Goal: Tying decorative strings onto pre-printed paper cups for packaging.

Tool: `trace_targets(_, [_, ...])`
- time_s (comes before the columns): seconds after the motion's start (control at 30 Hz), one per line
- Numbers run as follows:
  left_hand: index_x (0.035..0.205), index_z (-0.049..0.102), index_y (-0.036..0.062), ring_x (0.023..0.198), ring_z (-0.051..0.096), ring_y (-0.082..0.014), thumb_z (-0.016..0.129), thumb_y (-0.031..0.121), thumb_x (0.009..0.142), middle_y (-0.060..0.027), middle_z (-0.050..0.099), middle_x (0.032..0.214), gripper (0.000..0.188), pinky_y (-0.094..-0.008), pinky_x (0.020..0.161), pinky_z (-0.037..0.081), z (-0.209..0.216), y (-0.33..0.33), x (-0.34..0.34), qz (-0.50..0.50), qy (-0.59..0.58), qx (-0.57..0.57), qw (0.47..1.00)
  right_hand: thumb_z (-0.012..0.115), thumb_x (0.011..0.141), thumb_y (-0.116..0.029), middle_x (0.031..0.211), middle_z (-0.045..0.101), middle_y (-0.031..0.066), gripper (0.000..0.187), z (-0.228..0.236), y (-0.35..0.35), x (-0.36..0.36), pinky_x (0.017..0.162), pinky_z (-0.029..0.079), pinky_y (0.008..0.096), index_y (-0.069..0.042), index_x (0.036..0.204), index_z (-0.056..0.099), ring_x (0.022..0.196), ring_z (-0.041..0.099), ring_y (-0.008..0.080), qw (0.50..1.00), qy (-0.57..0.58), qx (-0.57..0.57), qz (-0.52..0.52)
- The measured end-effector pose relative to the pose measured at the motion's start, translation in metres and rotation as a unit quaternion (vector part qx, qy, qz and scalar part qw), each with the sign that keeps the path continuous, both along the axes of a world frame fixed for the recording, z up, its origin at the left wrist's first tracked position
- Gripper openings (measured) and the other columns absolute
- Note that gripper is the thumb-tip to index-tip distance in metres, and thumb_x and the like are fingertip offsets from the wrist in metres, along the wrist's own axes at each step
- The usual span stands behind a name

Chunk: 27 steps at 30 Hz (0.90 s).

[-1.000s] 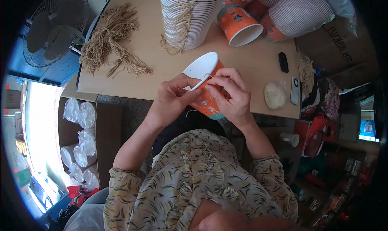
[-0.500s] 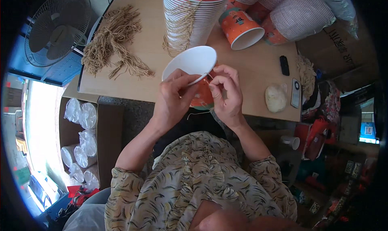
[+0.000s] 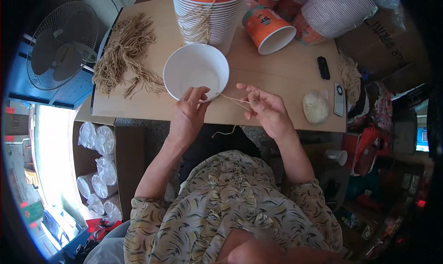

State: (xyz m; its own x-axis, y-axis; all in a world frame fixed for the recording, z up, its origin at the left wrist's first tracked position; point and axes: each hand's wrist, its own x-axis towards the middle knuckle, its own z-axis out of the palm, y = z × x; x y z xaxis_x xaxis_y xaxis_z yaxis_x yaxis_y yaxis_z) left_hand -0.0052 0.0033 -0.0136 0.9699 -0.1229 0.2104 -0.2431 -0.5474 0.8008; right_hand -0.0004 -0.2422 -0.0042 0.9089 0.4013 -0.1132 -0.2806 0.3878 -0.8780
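Observation:
A paper bucket, white inside, is tipped so its mouth faces me at the table's near edge. My left hand grips its near rim, thumb outside and fingers over the edge. Thin tan twine runs from the rim's right side to my right hand, whose fingers are closed on it, the index finger stretched out. A loose end of the twine hangs below, over my lap. Behind the bucket stands a tall stack of orange-and-white paper buckets, with twine loops down its side.
A heap of cut twine lies on the table's left. An orange bucket rests on its side behind, near wrapped bucket stacks. At right are a black handheld object, a whitish bag and a fan stands far left.
The bucket has moved left and turned its mouth toward me. My right hand has drawn away from the rim to the right, stretching the twine between them.

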Motion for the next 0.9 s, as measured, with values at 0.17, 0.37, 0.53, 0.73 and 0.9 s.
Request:
trace_targets(0.17, [0.122, 0.061, 0.0039, 0.094, 0.067, -0.0404, 0.069, -0.001, 0.085, -0.0171, 0.065, 0.117, 0.038, -0.0451, 0.083, 0.056, 0.021, 0.004, 0.003, -0.040, -0.038, 0.032, 0.998, 0.066, 0.095, -0.020, 0.148, 0.045, 0.0158, 0.015, 0.011, -0.012, 0.002, 0.080, 0.049, 0.0283, -0.006, 0.093, 0.064, 0.113, 0.053, 0.0133, 0.997, -0.057, -0.046, 0.003])
trace_targets(0.37, [0.119, 0.064, 0.0016, 0.077, 0.069, -0.0332, 0.061, 0.010, 0.096, -0.0158, 0.070, 0.108, 0.024, -0.0398, 0.073, 0.056, 0.058, -0.022, 0.031, -0.207, 0.055, -0.031, 0.976, 0.068, 0.094, -0.020, 0.146, 0.047, 0.0158, 0.014, 0.014, -0.012, 0.005, 0.080, 0.049, 0.0274, -0.006, 0.094, 0.064, 0.109, 0.055, 0.0143, 0.993, -0.102, -0.059, 0.001])
trace_targets(0.53, [0.111, 0.066, 0.0022, 0.068, 0.067, -0.0207, 0.053, 0.023, 0.105, -0.0104, 0.071, 0.087, 0.025, -0.0330, 0.062, 0.054, 0.040, -0.028, 0.063, -0.314, 0.085, 0.032, 0.945, 0.066, 0.096, -0.019, 0.144, 0.048, 0.0154, 0.013, 0.004, -0.013, 0.010, 0.078, 0.049, 0.0270, -0.006, 0.097, 0.063, 0.105, 0.057, 0.0127, 0.995, -0.094, -0.040, -0.015])
trace_targets(0.73, [0.104, 0.066, 0.0033, 0.064, 0.060, -0.0100, 0.051, 0.028, 0.106, -0.0033, 0.064, 0.076, 0.029, -0.0267, 0.058, 0.051, 0.042, -0.028, 0.068, -0.320, 0.238, -0.039, 0.916, 0.062, 0.100, -0.018, 0.129, 0.060, 0.0135, 0.016, 0.005, -0.017, 0.014, 0.068, 0.050, 0.0238, -0.004, 0.106, 0.061, 0.096, 0.062, 0.0113, 0.995, -0.059, -0.070, -0.048])
trace_targets(0.9, [0.100, 0.066, 0.0020, 0.059, 0.058, -0.0089, 0.054, 0.028, 0.104, -0.0031, 0.062, 0.070, 0.029, -0.0254, 0.055, 0.048, 0.039, -0.031, 0.069, -0.287, 0.236, -0.033, 0.928, 0.059, 0.101, -0.015, 0.118, 0.066, 0.0108, 0.027, 0.020, -0.018, 0.019, 0.063, 0.051, 0.0228, 0.001, 0.122, 0.059, 0.082, 0.062, 0.0091, 0.977, -0.093, -0.183, -0.056])
